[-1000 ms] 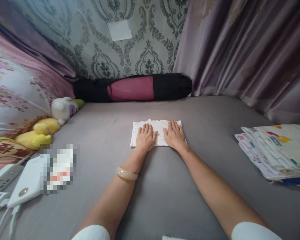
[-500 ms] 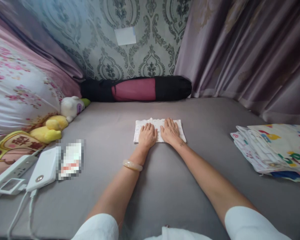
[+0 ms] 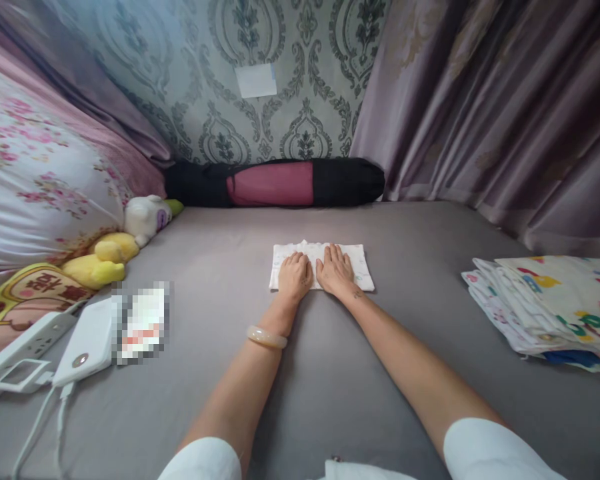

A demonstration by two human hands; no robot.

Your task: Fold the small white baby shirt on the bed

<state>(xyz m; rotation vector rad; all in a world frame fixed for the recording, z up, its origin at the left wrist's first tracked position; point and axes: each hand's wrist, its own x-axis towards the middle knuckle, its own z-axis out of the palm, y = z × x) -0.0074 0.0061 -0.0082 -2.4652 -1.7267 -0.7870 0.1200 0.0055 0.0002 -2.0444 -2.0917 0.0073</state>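
A small white cloth [image 3: 362,267] with a faint print lies folded into a rectangle on the grey sheet [image 3: 220,267]. Pressed flat on its left half is my left hand [image 3: 295,275], fingers stretched away from me; a pale bangle [image 3: 267,337] circles that forearm. My right hand [image 3: 335,268] also rests flat on the cloth, close beside the left, with its fingers slightly spread. Neither hand grips the cloth. Parts of its near edge are hidden beneath my palms.
A stack of folded printed cloths [image 3: 545,307] lies at the right. On the left are a white power bank [image 3: 87,340] with cables, a power strip [image 3: 25,347], plush toys [image 3: 97,263] and a floral pillow [image 3: 45,167]. A long black-and-pink bag [image 3: 270,183] lies along the wall.
My right hand has slid slightly left across the cloth, toward my left hand. The left hand stays at about the same place on it. The view has tilted up a little.
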